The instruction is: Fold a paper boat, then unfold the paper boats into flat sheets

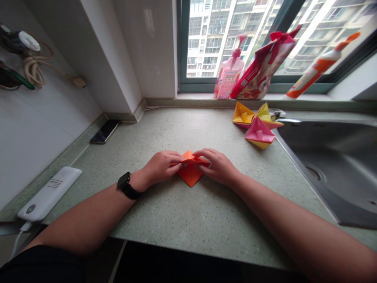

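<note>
A sheet of orange origami paper [191,175], folded into a diamond with raised flaps, lies on the countertop in front of me. My left hand [160,167] pinches its left side between thumb and fingers. On the opposite side, my right hand [219,166] grips the right flap, with the index finger curled over the upper middle. The fingers hide parts of both side corners. Behind and to the right sit folded paper pieces: an orange-yellow one [243,114], a yellow one [265,114] and a pink one [260,131], close against each other.
A steel sink [332,157] is set in at the right, with a faucet [287,119]. A phone [105,131] and a white power bank [50,193] lie left. On the sill stand a pink pump bottle [229,76], a red bag [265,67] and an orange-white bottle [313,72].
</note>
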{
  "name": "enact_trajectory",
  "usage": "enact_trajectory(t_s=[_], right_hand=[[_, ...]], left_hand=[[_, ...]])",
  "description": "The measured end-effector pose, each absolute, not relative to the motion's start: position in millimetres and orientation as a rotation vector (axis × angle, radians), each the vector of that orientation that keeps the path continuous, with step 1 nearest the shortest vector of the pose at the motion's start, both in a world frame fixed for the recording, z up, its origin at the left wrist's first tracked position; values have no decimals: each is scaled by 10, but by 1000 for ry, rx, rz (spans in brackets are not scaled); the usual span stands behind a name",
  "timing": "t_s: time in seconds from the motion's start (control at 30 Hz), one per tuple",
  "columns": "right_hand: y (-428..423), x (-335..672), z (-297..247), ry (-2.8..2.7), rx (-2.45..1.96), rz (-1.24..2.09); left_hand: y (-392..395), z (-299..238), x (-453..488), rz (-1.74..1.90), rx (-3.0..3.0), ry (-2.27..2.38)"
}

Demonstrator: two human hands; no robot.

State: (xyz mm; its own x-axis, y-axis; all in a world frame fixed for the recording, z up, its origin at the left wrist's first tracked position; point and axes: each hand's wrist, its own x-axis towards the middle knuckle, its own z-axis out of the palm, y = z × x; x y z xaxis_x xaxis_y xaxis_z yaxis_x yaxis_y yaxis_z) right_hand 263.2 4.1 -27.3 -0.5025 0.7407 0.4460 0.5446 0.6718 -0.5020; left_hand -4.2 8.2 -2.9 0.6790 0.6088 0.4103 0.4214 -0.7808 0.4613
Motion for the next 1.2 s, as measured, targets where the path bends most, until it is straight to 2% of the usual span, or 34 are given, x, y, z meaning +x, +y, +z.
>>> enact_trajectory(t_s=[0.23, 0.47, 0.6, 0.73, 0.9, 1.0, 1.1, 1.2], right_hand=[[22, 2610, -209, -2275, -845, 382], [28, 2608, -201, -2311, -958, 432], [41, 2608, -244, -2239, -1097, 342], [32, 2603, -231, -2162, -1037, 164], [-64, 2545, -176, -2357, -820, 52], [-99, 2516, -185, -2476, -854, 79], [-90, 2521, -212, -2521, -933, 142], [-69, 2535, -225, -2530, -970, 168]], left_hand=[[45, 43, 5, 708, 2427, 836], [27, 77, 34, 580, 2390, 1053], [37, 56, 46, 545, 2434, 1184], [54, 42, 57, 504, 2472, 1331], [77, 19, 77, 422, 2499, 1458], [92, -30, 66, 469, 2510, 1534], [96, -79, 39, 627, 2598, 1470], [79, -92, 23, 696, 2719, 1195]])
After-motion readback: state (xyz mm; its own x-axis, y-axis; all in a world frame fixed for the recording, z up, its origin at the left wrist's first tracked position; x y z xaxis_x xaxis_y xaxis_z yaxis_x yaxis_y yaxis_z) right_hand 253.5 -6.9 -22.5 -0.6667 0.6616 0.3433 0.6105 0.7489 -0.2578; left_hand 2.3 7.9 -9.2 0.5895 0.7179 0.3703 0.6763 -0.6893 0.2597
